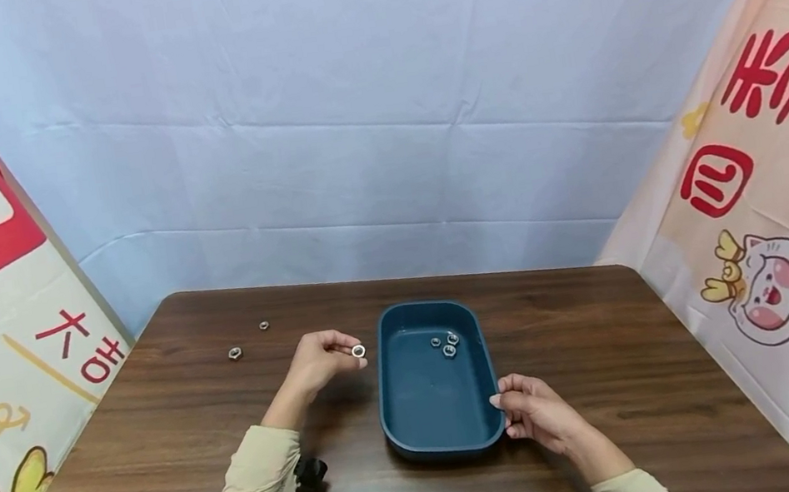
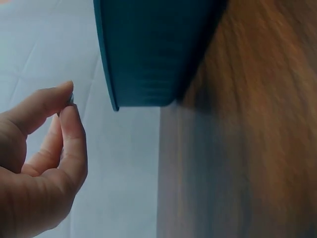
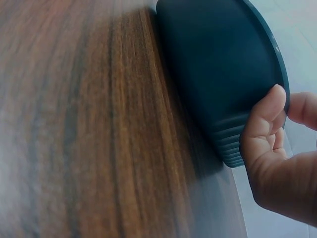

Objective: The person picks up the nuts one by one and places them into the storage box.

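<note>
While the right hand (image 1: pixel 533 411) grips the oblong blue tray (image 1: pixel 434 421), the left hand (image 1: pixel 322 359) pinches a silver metal nut (image 1: pixel 359 352) to its left.

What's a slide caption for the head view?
Left grip pinches a metal nut beside a blue tray containing three nuts; right grip holds its rim.

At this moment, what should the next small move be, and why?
Probably move the left grip rightward over the blue container and release the small metal ring: it is pinched just outside, three nuts already lie inside, and the right grip holds the container.
</note>
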A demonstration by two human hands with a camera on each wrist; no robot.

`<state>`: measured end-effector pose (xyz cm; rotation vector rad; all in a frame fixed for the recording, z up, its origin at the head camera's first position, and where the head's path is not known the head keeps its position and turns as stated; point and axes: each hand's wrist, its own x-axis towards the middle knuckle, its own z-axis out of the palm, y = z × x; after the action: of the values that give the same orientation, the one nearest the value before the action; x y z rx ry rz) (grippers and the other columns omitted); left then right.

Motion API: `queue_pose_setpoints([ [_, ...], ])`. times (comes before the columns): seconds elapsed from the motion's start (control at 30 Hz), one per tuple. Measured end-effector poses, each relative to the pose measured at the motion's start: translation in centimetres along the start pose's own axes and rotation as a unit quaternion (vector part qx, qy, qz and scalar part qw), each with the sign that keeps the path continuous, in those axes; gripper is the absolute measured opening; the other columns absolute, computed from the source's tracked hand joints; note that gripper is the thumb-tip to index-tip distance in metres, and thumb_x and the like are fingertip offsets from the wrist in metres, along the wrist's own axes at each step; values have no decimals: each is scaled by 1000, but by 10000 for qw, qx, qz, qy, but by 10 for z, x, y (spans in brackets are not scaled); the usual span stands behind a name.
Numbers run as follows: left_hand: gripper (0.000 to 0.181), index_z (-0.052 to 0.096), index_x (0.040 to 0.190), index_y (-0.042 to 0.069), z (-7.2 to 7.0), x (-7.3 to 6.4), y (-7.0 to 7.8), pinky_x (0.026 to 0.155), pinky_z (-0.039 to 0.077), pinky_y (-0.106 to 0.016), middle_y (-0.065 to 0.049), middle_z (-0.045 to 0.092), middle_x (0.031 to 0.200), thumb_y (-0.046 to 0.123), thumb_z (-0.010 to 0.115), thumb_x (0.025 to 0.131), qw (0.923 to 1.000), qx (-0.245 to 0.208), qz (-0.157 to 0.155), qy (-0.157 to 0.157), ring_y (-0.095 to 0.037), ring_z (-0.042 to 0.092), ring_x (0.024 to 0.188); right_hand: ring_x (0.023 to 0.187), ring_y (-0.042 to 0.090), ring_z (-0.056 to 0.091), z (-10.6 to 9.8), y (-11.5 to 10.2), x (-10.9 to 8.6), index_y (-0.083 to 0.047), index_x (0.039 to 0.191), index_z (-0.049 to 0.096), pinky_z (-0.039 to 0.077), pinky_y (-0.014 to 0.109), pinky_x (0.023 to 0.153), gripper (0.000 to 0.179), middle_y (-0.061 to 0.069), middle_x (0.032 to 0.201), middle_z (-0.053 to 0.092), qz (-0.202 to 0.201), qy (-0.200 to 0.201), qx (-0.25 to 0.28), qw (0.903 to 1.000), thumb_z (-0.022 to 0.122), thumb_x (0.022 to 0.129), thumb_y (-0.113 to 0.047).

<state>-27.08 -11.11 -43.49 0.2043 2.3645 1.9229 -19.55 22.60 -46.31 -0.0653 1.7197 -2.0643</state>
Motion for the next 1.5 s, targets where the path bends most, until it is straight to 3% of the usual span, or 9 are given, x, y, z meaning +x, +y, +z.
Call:
queue_pose_setpoints([
  [0.33,22,67,89,-5,5,7,16,74,52,-47,-14,63,75,-8,76,69,9962,-82,-737,-462,-22,64,67,56,10,48,3,-1,0,-9,90,42,46,20,51,14,2,70,46,50,-7,-1,10000,54,90,-2],
  [0.83,22,70,90,-2,24,21,34,75,53,-42,-11,67,81,-3,78,69,9882,315,-930,-1173,-23,67,74,56,10,48,1,1,-2,-10,89,42,46,20,51,14,3,70,45,66,-43,24,10000,54,90,-2],
  [1.0,21,71,89,0,31,29,43,72,54,-37,-10,68,81,-4,78,69,9863,488,-1007,-1210,-22,67,73,56,10,48,1,0,-1,-10,89,43,46,20,51,14,2,70,45,48,-26,-1,10000,54,90,-3],
  [1.27,18,69,89,-3,38,44,52,79,51,-42,-12,68,81,-9,72,72,9830,404,-1216,-1315,-23,67,75,57,10,48,1,0,1,-10,90,42,46,21,51,13,2,71,46,50,-34,-24,10000,54,91,-4],
  [1.5,16,67,86,-4,43,61,55,77,52,-40,-14,68,82,-11,71,72,9810,375,-1424,-1260,-22,67,76,56,9,48,0,0,2,-10,90,42,46,21,51,14,1,71,45,49,-47,-27,10000,53,91,-3],
])
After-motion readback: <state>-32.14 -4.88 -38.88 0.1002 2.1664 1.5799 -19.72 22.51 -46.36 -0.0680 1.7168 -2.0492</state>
